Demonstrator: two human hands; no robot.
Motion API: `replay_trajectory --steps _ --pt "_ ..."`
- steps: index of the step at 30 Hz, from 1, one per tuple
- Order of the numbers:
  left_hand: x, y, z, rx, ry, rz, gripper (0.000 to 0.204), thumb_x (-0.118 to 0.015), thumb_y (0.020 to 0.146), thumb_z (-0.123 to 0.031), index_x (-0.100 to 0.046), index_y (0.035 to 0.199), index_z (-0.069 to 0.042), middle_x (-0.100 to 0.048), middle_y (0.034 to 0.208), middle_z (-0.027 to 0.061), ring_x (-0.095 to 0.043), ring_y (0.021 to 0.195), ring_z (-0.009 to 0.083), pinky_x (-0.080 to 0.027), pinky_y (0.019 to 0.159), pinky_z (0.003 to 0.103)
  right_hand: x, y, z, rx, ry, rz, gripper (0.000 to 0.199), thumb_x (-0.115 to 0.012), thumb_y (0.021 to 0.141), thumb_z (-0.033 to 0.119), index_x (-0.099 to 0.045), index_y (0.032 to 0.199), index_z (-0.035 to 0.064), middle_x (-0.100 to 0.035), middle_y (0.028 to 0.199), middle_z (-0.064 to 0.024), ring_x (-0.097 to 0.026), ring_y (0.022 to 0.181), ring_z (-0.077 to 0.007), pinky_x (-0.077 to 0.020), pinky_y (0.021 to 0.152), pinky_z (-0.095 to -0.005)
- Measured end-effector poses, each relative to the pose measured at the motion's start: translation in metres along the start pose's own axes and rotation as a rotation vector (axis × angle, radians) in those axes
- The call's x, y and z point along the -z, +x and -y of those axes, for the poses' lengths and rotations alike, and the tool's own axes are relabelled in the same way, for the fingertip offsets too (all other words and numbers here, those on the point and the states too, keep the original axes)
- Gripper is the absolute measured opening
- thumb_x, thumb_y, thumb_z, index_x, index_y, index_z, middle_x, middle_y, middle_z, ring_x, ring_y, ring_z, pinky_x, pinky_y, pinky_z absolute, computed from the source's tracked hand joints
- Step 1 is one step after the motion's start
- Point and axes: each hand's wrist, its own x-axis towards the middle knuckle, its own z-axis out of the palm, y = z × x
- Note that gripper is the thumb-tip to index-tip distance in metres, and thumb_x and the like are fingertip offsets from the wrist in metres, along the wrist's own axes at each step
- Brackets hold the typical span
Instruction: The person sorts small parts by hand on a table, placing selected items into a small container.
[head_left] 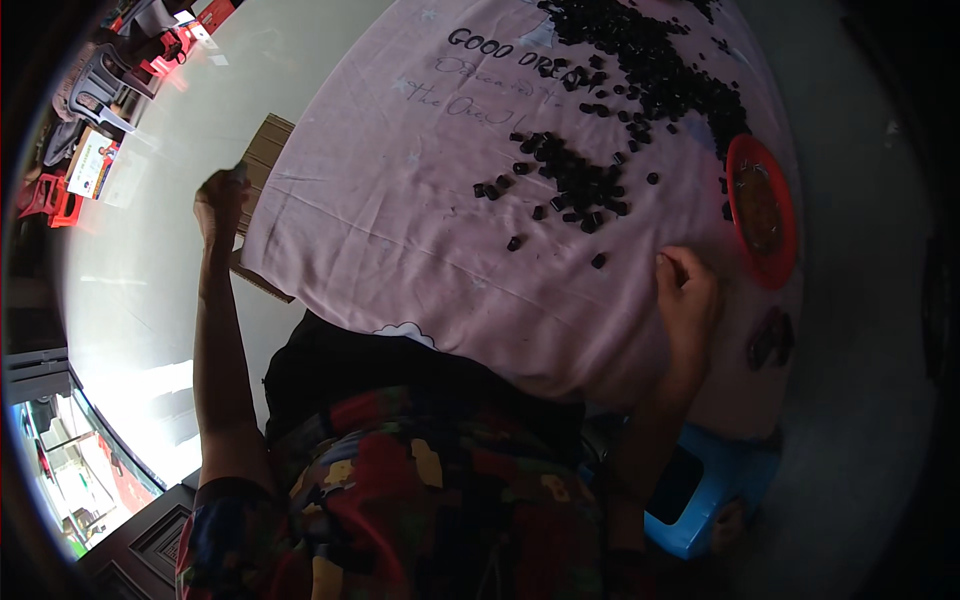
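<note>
**A:** What is the person doing at this moment?

**B:** They sit at a table draped in a pale pink cloth (pixel 420 230) printed with lettering and small stars. The right hand (pixel 688 300) rests on the cloth near its right edge, fingers curled inward, thumb and fingertips drawn together as if pinching; whether anything is between them, I cannot tell. The left hand (pixel 222 205) is raised at the cloth's left edge, closed round something small that I cannot identify.

**A:** And what are they handling?

**B:** Small black pieces (pixel 575 180) — a loose cluster lies in the middle of the cloth, with a denser heap (pixel 650 60) toward the far right corner. A few strays sit just beside the right hand.

**A:** Which step would you judge this to be?

**B:** Picking pieces one by one, it seems. The next move likely calls for a fine pinch on the nearest stray piece.

**A:** Anything else around?

**B:** A red dish (pixel 760 210) at the right edge, just beyond the right hand — close enough to be knocked. A cardboard sheet (pixel 262 160) pokes out under the left edge. A blue plastic stool (pixel 700 490) stands below the near edge, beside the person's patterned clothing.
</note>
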Motion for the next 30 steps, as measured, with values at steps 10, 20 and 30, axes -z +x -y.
replay_trajectory --steps 10,20,30 --pt "-0.058 -0.163 -0.221 -0.794 -0.199 0.680 0.029 -0.061 0.076 0.004 -0.070 0.102 -0.005 -0.072 0.099 0.0101 -0.069 0.087 0.0213 -0.055 0.074 0.034 -0.006 0.000 -0.009 0.007 -0.123 -0.057 0.022 -0.062 0.092 0.020 -0.067 0.104 0.0016 -0.069 0.095 -0.0188 -0.067 0.086 -0.0340 -0.0512 0.081 -0.0384" --pt "-0.115 -0.186 -0.223 -0.975 -0.279 0.651 0.019 -0.065 0.078 -0.007 -0.072 0.095 -0.007 -0.067 0.091 0.0159 -0.066 0.085 0.0327 -0.054 0.078 0.040 -0.006 0.000 0.015 0.036 0.076 -0.120 0.020 -0.060 0.093 0.012 -0.067 0.106 -0.0004 -0.071 0.094 -0.0175 -0.069 0.086 -0.0241 -0.0523 0.078 -0.0354" --pt "-0.109 -0.183 -0.226 -0.953 -0.161 0.681 0.022 -0.064 0.075 0.001 -0.072 0.094 -0.006 -0.068 0.092 0.0137 -0.067 0.087 0.0316 -0.055 0.079 0.038 -0.015 0.002 0.007 0.118 0.135 -0.177 0.021 -0.059 0.094 0.013 -0.068 0.107 0.0001 -0.071 0.094 -0.0154 -0.068 0.086 -0.0210 -0.0517 0.079 -0.0328"
